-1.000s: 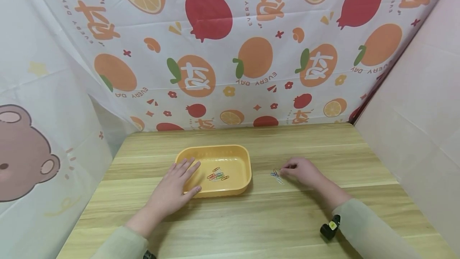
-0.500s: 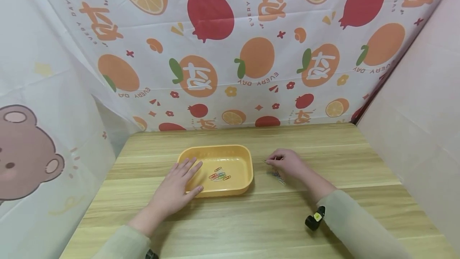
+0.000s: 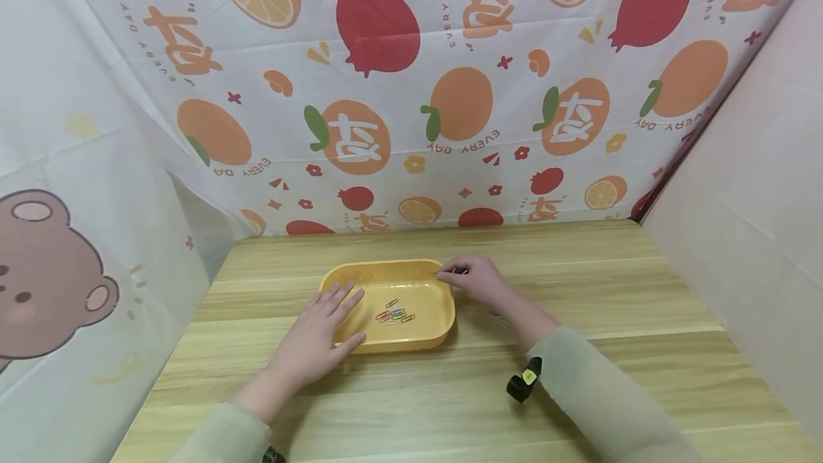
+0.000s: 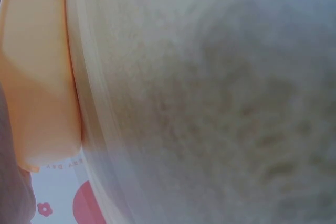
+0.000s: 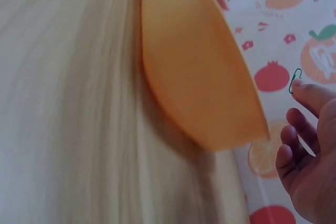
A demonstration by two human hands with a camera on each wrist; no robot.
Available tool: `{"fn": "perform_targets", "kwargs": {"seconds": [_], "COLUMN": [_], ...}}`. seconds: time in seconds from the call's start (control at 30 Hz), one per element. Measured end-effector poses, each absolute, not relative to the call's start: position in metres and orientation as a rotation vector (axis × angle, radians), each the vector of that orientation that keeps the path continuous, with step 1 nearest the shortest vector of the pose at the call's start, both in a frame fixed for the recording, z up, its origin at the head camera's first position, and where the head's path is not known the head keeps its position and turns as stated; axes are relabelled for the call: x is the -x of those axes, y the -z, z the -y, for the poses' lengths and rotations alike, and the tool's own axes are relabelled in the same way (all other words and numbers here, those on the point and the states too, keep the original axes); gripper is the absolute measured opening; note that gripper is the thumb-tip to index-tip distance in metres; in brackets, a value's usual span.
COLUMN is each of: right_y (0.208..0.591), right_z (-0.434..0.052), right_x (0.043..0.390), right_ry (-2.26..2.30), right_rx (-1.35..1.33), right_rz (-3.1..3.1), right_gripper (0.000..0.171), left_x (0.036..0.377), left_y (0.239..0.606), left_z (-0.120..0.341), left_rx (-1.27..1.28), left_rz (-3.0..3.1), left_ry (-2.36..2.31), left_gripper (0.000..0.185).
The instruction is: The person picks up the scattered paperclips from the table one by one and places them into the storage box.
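Note:
Pinched between thumb and finger of my right hand (image 3: 472,279) is a green paper clip (image 5: 295,81), held up near the right rim of a yellow plastic tray (image 3: 427,316). The other fingers of that hand are loosely curled. A small cluster of coloured paper clips (image 3: 394,315) lies on the tray's floor. My left hand (image 3: 311,338) rests on the tray's left side, fingers spread over the rim and thumb at the near left corner. On the table to the right of the tray, a few more paper clips (image 3: 499,319) show partly behind my right forearm.
The wood-grain table (image 3: 411,406) carries the tray toward its back. A fruit-print cloth (image 3: 411,106) hangs behind it, with pale cloth walls on both sides. Each wrist wears a black camera strap (image 3: 524,379).
My right hand has lifted away from the loose clips on the table with one pinched and moved left to the tray's right rim. The left hand stays at the tray.

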State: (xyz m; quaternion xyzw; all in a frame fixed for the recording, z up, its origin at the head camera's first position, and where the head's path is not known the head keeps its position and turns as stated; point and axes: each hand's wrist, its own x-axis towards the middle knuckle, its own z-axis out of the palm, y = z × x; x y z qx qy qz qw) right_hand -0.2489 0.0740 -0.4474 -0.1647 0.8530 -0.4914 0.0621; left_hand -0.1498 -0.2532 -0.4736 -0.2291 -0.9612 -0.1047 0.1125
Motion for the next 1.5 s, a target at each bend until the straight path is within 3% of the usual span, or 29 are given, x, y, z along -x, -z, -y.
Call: {"fn": "perform_targets", "kwargs": {"seconds": [0.67,1.27,1.5], "right_y": [0.439,0.442,0.451], "right_z": [-0.023,0.005,0.009], "right_x": [0.248,0.248,0.245], "right_ry": [1.403,0.391,0.112], "right_rx": [0.669,1.017,1.109], "right_rz": [-2.587,-2.877,-2.909], "right_gripper": [0.012,0.009,0.017], "left_x": [0.152,0.152,0.151], "left_y": [0.475,0.474,0.473], "left_z": [0.253,0.254,0.253], "left_rx": [0.663,0.666,0.663], "left_rz": [2.837,2.831,2.836], "left_ry": [0.286,0.311,0.300], "left_gripper": [0.075,0.074,0.075]}}
